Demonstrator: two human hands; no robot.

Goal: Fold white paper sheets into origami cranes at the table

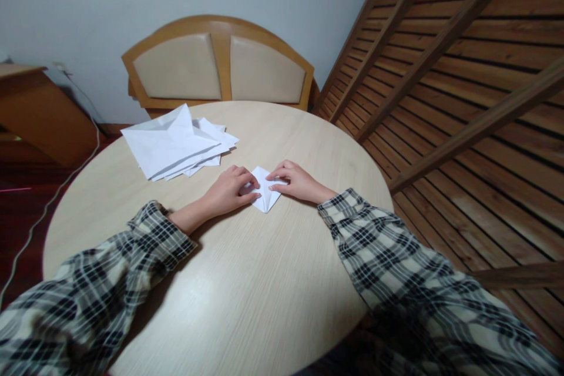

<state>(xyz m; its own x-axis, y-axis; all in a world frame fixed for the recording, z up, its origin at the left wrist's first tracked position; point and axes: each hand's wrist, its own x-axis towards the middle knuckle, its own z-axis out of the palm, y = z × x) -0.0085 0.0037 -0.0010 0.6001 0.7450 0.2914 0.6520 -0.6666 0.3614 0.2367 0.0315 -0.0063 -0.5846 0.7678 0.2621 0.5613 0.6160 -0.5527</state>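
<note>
A small folded piece of white paper point(265, 202), kite-shaped with a crease down its middle, lies on the table between my hands. My left hand point(231, 190) grips its left side, with thumb and fingers curled over the edge. On the opposite side my right hand point(296, 181) holds the right edge between thumb and fingers. Parts of both side corners are hidden under the fingers. A loose stack of white folded paper sheets point(171, 144) lies to the left, beyond my left hand.
The round pale wooden table point(247, 288) carries all the paper. Behind it stands a padded wooden headboard-like panel point(225, 64) against the wall. A slatted wooden partition point(449, 88) slopes along the right. At the left are a wooden cabinet point(44, 111) and a white cable point(48, 202).
</note>
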